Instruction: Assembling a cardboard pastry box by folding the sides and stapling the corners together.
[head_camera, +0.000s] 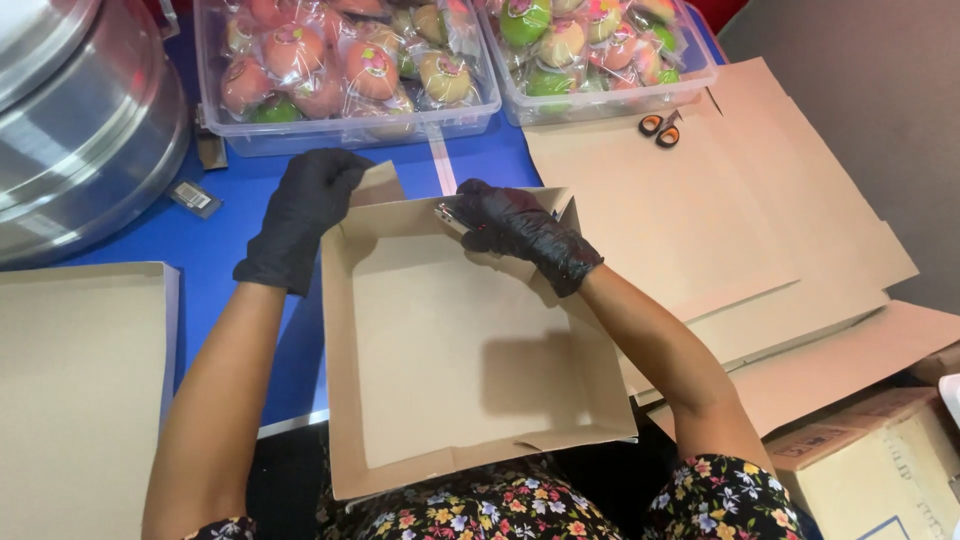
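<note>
At the cardboard box's (440, 350) far wall, I see left hand (300, 215) pinching the corner flap, right hand (515, 230) clamped on a stapler (447, 213); near corners remain unfolded.

Blue table (235, 215) — grey wall (860, 90), even light

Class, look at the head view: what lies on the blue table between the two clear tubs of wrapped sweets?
Between the left tub and right tub, only bare blue table shows, in the head view.
</note>
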